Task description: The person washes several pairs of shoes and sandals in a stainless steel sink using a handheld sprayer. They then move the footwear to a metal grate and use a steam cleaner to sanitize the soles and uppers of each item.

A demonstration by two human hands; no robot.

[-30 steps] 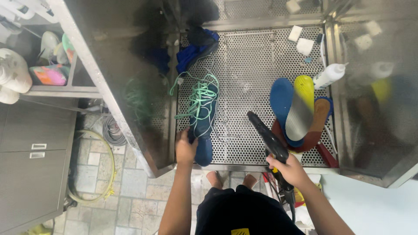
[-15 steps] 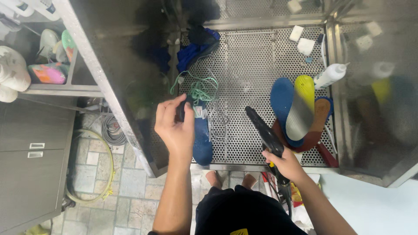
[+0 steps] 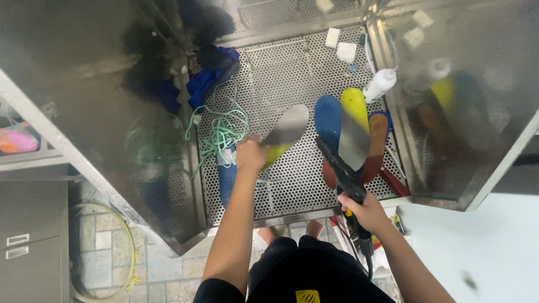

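Both hands are busy: the left hand (image 3: 251, 154) grips a yellow-and-grey insole (image 3: 285, 133) over the perforated steel tray (image 3: 292, 67) (beside green cord (image 3: 220, 134)), while the right hand (image 3: 368, 212) clasps a black spray gun (image 3: 339, 168).

We see both bare forearms stretched forward from the body. Our left hand (image 3: 251, 154) sits further out, fingers curled tight in a closed grip, wrist straight, elbow low by the waist. Our right hand (image 3: 368, 212) stays nearer the body, fist wrapped closed in a grip, forearm angling in from the lower right
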